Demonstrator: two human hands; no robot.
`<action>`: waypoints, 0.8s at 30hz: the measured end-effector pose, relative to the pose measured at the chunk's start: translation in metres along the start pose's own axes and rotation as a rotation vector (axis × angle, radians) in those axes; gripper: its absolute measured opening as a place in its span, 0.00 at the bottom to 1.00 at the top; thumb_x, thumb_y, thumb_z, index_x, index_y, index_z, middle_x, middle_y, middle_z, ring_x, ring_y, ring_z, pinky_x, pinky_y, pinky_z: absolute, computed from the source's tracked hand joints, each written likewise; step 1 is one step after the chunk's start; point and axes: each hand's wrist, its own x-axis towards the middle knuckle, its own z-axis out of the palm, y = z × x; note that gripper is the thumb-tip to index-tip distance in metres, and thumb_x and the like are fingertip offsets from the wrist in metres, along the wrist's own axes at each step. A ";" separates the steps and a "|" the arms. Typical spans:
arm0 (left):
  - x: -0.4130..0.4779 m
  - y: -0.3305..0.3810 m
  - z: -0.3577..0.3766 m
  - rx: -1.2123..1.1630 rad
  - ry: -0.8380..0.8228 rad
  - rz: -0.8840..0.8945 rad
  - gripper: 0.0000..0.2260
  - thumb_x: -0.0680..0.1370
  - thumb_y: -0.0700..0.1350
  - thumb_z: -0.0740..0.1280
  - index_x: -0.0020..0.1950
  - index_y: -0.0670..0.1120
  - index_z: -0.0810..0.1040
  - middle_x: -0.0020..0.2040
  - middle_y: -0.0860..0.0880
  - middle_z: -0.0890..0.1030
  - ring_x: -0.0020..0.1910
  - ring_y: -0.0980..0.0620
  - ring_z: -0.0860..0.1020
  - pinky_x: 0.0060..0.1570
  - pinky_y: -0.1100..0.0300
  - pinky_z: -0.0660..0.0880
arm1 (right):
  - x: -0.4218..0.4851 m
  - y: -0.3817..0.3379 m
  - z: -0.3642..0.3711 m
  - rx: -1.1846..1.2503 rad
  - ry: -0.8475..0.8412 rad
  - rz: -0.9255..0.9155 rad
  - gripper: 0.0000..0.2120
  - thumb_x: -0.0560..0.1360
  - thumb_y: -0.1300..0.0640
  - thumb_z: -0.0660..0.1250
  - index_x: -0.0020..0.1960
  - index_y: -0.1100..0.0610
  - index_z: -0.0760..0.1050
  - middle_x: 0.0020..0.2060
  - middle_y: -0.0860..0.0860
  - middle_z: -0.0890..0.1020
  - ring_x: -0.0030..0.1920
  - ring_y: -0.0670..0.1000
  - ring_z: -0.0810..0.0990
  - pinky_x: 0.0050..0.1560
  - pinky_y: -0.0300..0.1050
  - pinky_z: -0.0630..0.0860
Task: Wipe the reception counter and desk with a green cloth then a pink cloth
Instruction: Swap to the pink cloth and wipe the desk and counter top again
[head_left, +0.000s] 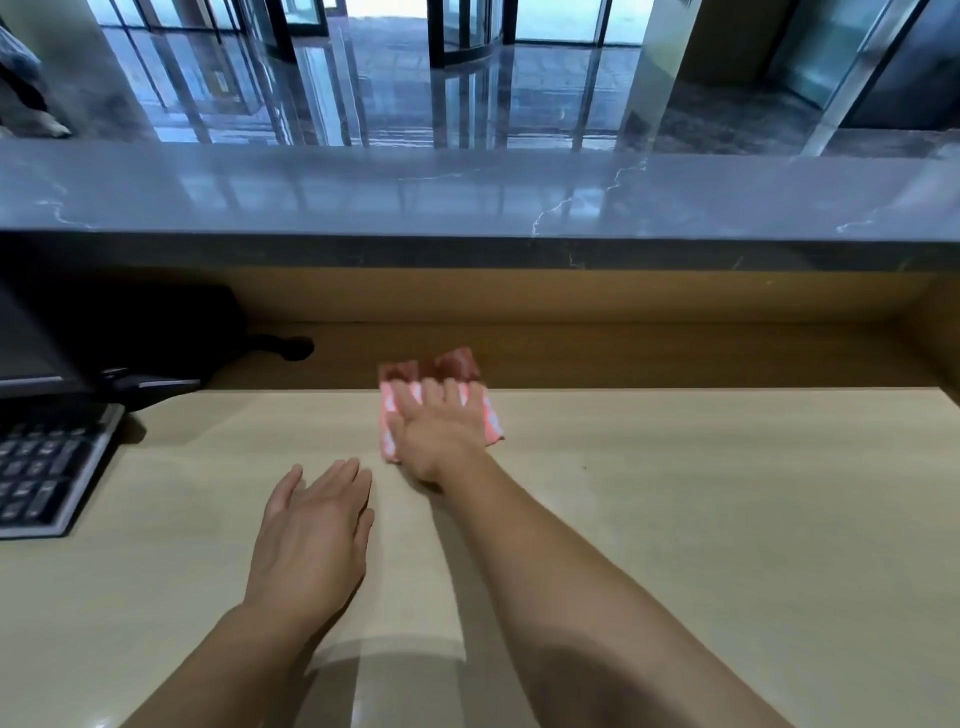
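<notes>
Pink cloth (448, 366) under right hand (441, 441), left hand (311, 525) open, desk (727, 519)

Right half of the table (701, 519) is wide open, clear to the back edge. Left edge is crowded: keyboard (47, 467), monitor (31, 353) behind it. The stone ledge (467, 197) overhangs the back strip, so low headroom there. The pink cloth (491, 422) under the right hand (439, 441), plus the left hand (311, 535) just nearer, block the middle.

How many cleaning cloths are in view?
1. The pink cloth lies on the desk near its back edge, pressed flat under the right hand. No other cloth shows; one may be out of frame.
</notes>
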 end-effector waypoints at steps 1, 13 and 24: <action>-0.005 -0.002 0.001 0.015 0.018 0.011 0.12 0.77 0.45 0.57 0.53 0.50 0.80 0.54 0.52 0.82 0.54 0.53 0.80 0.68 0.54 0.55 | -0.003 -0.015 0.003 0.013 -0.008 -0.064 0.27 0.83 0.44 0.48 0.79 0.47 0.45 0.79 0.54 0.51 0.78 0.56 0.47 0.74 0.63 0.39; -0.028 0.025 -0.008 0.138 0.023 0.088 0.02 0.70 0.46 0.70 0.37 0.53 0.79 0.37 0.57 0.82 0.43 0.54 0.82 0.51 0.56 0.58 | -0.042 0.092 0.000 -0.070 0.029 0.003 0.26 0.84 0.46 0.44 0.80 0.47 0.44 0.79 0.54 0.46 0.78 0.53 0.42 0.74 0.59 0.35; -0.038 0.040 -0.023 0.150 -0.245 0.066 0.12 0.78 0.53 0.56 0.59 0.54 0.73 0.64 0.56 0.74 0.67 0.57 0.69 0.65 0.54 0.49 | -0.089 0.217 0.001 0.103 0.055 0.506 0.26 0.83 0.43 0.42 0.80 0.44 0.42 0.79 0.53 0.41 0.78 0.55 0.37 0.75 0.59 0.37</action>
